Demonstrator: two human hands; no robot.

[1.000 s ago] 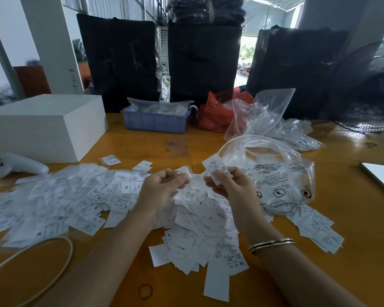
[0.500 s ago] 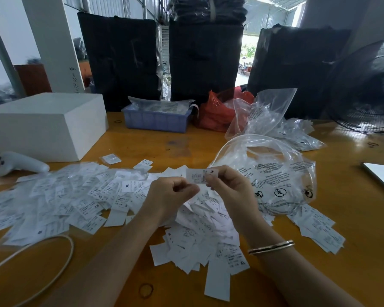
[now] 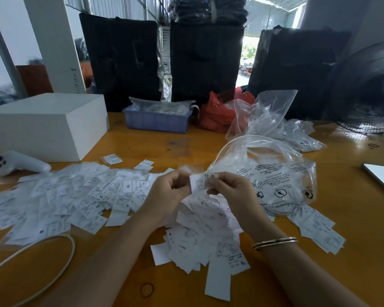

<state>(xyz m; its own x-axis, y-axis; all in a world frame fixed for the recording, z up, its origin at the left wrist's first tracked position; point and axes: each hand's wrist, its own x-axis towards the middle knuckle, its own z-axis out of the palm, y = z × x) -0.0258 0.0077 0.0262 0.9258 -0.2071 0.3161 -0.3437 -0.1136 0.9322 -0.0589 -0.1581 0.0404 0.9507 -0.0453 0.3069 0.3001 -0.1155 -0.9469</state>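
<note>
Over the middle of the wooden table point(image 3: 353, 220), my left hand point(image 3: 166, 196) and my right hand point(image 3: 228, 191) pinch a small white size label point(image 3: 198, 183) between them, its edges blurred. Under my hands lies a heap of white labels point(image 3: 200, 231). A wider spread of labels point(image 3: 60, 196), some in clear sleeves, covers the table to the left. Just right of my right hand stands an open clear plastic bag point(image 3: 275, 173) with black print. A few more labels point(image 3: 319, 227) lie under the bag's near edge.
A white box point(image 3: 47, 125) and a white controller point(image 3: 20, 162) sit at the left. A blue bin point(image 3: 156, 120), a red bag point(image 3: 217, 111) and clear bags point(image 3: 293, 134) stand behind. A phone point(image 3: 381, 176) lies at right, a fan point(image 3: 368, 91) behind it. A white cable point(image 3: 60, 260) loops near left.
My hands came together from slightly apart and dropped a little. The label my right hand held up alone is now pinched by both hands.
</note>
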